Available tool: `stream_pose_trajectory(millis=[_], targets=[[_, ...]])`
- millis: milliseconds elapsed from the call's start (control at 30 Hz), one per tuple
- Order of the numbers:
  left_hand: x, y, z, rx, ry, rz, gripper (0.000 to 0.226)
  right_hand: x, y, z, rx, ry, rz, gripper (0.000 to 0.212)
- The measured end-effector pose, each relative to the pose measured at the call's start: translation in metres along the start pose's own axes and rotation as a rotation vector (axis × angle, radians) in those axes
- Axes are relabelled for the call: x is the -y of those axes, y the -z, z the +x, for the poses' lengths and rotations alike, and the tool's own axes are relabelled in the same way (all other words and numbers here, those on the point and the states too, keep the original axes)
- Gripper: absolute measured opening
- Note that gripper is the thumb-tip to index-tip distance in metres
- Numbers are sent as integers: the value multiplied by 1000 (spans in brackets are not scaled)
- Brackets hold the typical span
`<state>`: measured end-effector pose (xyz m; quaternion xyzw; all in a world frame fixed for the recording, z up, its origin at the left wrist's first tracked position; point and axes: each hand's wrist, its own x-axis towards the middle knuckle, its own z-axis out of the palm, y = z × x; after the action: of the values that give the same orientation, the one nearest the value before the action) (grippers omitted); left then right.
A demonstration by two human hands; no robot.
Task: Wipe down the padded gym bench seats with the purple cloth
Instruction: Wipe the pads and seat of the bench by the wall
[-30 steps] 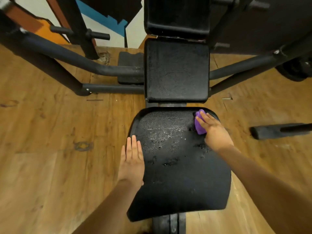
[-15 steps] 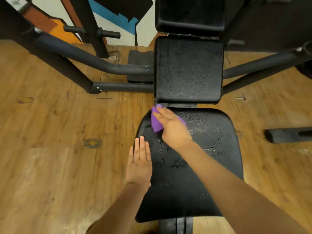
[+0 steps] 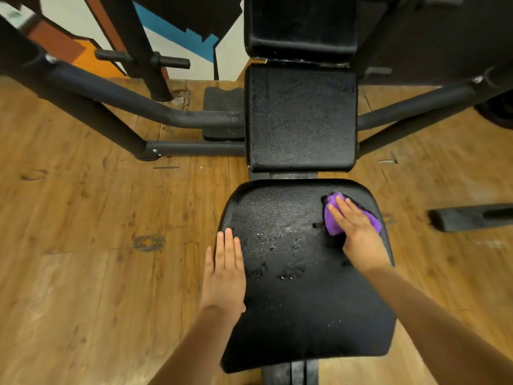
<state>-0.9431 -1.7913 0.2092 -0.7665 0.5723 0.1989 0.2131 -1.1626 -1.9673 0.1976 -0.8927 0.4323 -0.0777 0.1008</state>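
Note:
A black padded seat (image 3: 299, 307) fills the lower middle, with wet droplets on its front half. Beyond it is a square black back pad (image 3: 301, 118), and a third pad (image 3: 299, 26) above that. My right hand (image 3: 358, 232) presses the purple cloth (image 3: 331, 222) flat on the seat's far right corner, fingers straight over it. My left hand (image 3: 226, 270) rests flat on the seat's left edge, fingers straight and together.
Black steel frame tubes (image 3: 155, 109) run left and right of the back pad (image 3: 416, 107). A black foot plate (image 3: 222, 112) lies behind on the left. A black bar (image 3: 472, 216) lies on the wooden floor (image 3: 83, 245) at right. A painted wall (image 3: 177, 37) stands at the back.
My right hand swept the cloth from the seat's far right to its far left, and now it is back at the far right corner. The left hand stayed put.

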Motion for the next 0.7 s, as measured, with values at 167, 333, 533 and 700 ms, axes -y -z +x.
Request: stream_pose_trajectory(millis=[167,333,533,700], targets=[[0,-1,-2,-28,-8,9,131,22,-1,-5,-97,-111,67,58],[0,-7,1,-68,-8,-4,134,48,-18,5,-168,-302,208,73],[0,-8,-2,-129,-8,11,136,98,-29,26,-247,-177,221,59],[-4,-12,-2,-172,22,45,138,153,-41,50,-95,249,117,69]])
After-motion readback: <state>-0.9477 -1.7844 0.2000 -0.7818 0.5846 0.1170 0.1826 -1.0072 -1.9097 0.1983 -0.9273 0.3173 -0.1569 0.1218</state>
